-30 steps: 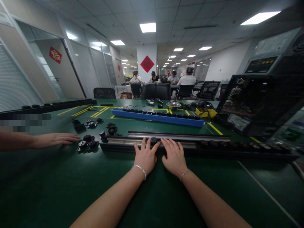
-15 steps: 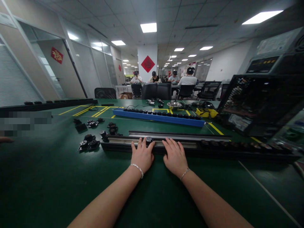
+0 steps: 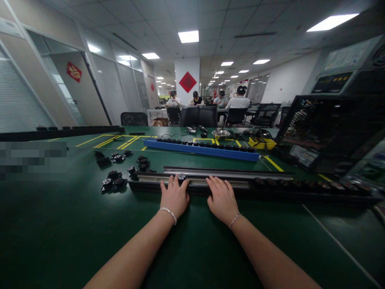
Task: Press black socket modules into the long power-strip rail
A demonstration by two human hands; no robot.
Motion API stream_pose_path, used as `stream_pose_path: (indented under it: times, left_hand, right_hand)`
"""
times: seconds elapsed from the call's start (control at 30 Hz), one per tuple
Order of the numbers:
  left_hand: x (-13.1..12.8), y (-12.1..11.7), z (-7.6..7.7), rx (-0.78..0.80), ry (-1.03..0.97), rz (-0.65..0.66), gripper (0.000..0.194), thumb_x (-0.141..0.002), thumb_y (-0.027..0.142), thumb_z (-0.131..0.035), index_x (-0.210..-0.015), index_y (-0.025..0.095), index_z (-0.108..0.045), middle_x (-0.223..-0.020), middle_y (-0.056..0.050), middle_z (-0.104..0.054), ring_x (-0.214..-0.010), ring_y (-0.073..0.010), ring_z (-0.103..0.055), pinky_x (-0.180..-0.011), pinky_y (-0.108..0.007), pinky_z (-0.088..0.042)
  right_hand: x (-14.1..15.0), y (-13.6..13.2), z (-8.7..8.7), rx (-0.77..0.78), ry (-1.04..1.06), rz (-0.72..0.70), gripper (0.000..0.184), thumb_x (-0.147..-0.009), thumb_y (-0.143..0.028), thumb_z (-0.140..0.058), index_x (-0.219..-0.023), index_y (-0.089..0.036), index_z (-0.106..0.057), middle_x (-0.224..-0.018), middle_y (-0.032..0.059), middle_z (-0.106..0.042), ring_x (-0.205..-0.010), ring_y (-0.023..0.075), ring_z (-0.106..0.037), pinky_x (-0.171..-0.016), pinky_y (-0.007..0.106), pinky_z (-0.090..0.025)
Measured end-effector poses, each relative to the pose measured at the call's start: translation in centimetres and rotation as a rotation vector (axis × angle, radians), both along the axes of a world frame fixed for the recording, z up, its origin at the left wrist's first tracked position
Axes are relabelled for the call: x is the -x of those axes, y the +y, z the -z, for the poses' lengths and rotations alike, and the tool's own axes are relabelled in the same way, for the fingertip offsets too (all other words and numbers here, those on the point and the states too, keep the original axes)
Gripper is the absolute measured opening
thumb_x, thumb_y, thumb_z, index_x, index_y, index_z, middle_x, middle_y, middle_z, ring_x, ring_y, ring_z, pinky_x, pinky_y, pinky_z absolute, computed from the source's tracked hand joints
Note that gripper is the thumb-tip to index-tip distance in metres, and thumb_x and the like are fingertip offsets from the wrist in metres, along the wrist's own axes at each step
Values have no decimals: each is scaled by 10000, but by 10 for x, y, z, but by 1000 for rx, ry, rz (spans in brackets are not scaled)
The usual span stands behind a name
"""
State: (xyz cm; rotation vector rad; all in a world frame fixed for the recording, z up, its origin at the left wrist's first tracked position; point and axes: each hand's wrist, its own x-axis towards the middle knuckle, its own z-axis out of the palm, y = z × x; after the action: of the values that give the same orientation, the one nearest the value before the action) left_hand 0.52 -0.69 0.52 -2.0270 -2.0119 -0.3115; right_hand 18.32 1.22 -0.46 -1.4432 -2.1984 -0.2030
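Observation:
A long black track [image 3: 197,184] with a metallic channel lies crosswise before me on the green table. My left hand [image 3: 175,196] is closed over its near side, with thumb and fingers around a small black module [image 3: 181,176] that sits in the channel. The module's top shows grey between thumb and forefinger. To the right, my right hand [image 3: 221,198] grips the same track, fingers over the top and thumb on the near side. Farther right, a row of dark modules [image 3: 300,184] fills the channel. Loose black modules [image 3: 113,182] lie by the track's left end.
A second rail [image 3: 228,172] lies just behind the track. Beyond it stands a blue strip [image 3: 201,151] holding a row of black pieces. A metal bowl [image 3: 221,133], a yellow tray [image 3: 262,143] and an open computer case [image 3: 327,140] are at the back and right. People sit farther off.
My left hand has slid a little to the left along the track, and the small module has moved left with it. My right hand stays in place.

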Motion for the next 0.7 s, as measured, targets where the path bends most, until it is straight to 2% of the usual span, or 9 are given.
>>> stream_pose_path:
  times: [0.17,0.43,0.7]
  left_hand:
    - [3,1,1,12,25,0,584,-798,337,-477,-1359,394,-326,-1438,-111,-353,-1300,-340,-318,-1001,-610,-204]
    - [6,1,-3,42,23,-36,567,-810,367,-456,-1366,348,-345,-1431,-131,-360,-1304,-344,-311,-1006,-601,-210]
    - [20,1,-13,128,20,-139,552,-818,408,-421,-1363,343,-358,-1426,-138,-373,-1318,-370,-278,-987,-614,-233]
  right_hand:
    - [0,0,0,2,-10,4,548,-757,-172,-424,-1303,-184,-460,-1381,24,-451,-1264,189,-366,-1087,390,-139]
    - [0,0,0,-16,-37,12,547,-757,-174,-429,-1303,-185,-458,-1379,35,-453,-1261,189,-375,-1084,387,-151]
    - [-1,1,0,-14,-22,12,551,-751,-164,-426,-1301,-185,-464,-1377,33,-456,-1255,187,-383,-1083,382,-157]
